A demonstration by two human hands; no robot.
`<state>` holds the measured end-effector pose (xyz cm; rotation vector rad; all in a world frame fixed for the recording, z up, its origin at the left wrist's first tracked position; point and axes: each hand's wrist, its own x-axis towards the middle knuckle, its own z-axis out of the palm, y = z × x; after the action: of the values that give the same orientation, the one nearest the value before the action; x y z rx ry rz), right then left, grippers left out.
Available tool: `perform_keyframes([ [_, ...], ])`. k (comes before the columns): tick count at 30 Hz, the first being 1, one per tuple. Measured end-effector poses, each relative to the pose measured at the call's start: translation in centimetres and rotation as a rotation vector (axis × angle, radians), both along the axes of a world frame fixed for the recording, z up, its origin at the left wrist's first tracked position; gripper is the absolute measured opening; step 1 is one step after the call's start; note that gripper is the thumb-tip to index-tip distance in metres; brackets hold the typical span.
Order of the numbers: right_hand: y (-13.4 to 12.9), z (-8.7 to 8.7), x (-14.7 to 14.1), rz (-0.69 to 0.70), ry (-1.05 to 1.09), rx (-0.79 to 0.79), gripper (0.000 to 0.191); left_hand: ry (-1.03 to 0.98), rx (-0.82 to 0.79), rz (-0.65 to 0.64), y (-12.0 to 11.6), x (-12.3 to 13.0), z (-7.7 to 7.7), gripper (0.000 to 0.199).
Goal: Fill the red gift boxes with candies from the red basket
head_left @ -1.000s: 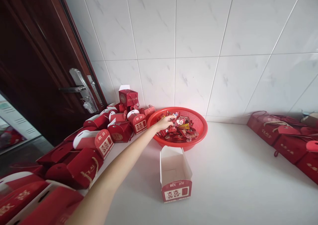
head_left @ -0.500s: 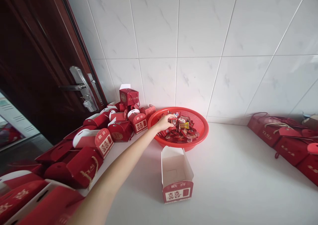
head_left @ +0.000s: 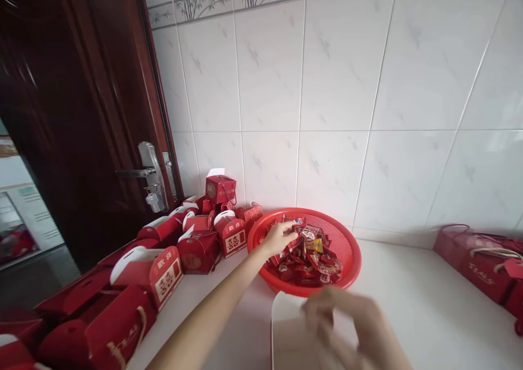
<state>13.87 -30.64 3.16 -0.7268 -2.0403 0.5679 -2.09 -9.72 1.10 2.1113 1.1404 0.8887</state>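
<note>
My left hand [head_left: 278,238] reaches into a red plastic colander [head_left: 352,253] of wrapped candies [head_left: 308,258]. Its thumb and fingers are apart, touching the pile, with nothing clearly held between them. The candy wrappers are mostly red, with one yellow one [head_left: 314,244] near the middle. Smeared by motion, my right hand [head_left: 355,323] is over the open paper box [head_left: 288,326] in front of the colander. Whether it touches the box cannot be told. The box's white inside shows, while its near end lies beyond the lower edge of the view.
Many red gift boxes [head_left: 198,253] crowd the left side, with one small box [head_left: 220,189] stacked on top at the back. More red boxes [head_left: 474,258] stand at the right. Behind is a tiled wall [head_left: 339,168]; a dark wooden door [head_left: 93,114] is at left.
My right hand has come into view over the open box. The view has tilted upward, so the colander and boxes sit lower. My left hand stays among the candies.
</note>
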Motion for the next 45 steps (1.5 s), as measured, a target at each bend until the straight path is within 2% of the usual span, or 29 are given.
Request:
perform_keyframes([
  [1,1.9,0.5,0.9,-0.107,0.079,-0.03,0.029,-0.01,0.005,-0.017,-0.1,0.0,0.1,0.039],
  [2,3.7,0.8,1.6,-0.277,0.24,-0.144,0.029,-0.025,0.01,-0.041,-0.2,-0.1,0.2,0.038],
  [3,5.4,1.0,2.1,-0.378,0.359,-0.253,0.031,-0.04,0.017,-0.066,-0.3,-0.1,0.2,0.037],
  [5,8.3,0.8,2.7,-0.475,0.489,-0.424,0.033,-0.061,0.044,-0.103,-0.4,-0.2,0.3,0.034],
  [9,12.0,-0.4,2.2,-0.459,0.625,-0.638,0.03,-0.056,0.125,-0.134,-0.5,-0.2,0.3,0.032],
  [14,13.3,-0.8,1.3,-0.338,0.633,-0.761,0.024,-0.054,0.169,-0.176,-1.0,-0.1,0.4,0.036],
  [17,13.4,-0.8,1.4,-0.269,0.642,-0.759,0.026,-0.071,0.185,-0.173,-1.2,0.0,0.3,0.043],
  [21,13.1,-1.1,1.8,-0.26,0.69,-0.73,0.032,-0.053,0.14,-0.135,-1.0,0.3,0.2,0.043],
  [27,13.3,-1.8,2.0,-0.414,0.78,-0.628,0.028,0.252,0.048,-0.103,-1.1,0.4,0.5,0.031],
  [34,13.4,-1.8,2.0,-0.513,0.902,-0.593,0.036,0.477,-0.037,-0.183,-0.8,0.2,0.1,0.041],
  [40,13.3,-1.8,2.0,-0.487,0.877,-0.555,0.033,0.642,-0.1,-0.191,0.3,0.1,-0.7,0.043],
  [45,13.3,-1.7,1.8,-0.511,0.925,-0.587,0.036,0.803,-0.178,-0.225,1.3,1.1,-0.1,0.039],
])
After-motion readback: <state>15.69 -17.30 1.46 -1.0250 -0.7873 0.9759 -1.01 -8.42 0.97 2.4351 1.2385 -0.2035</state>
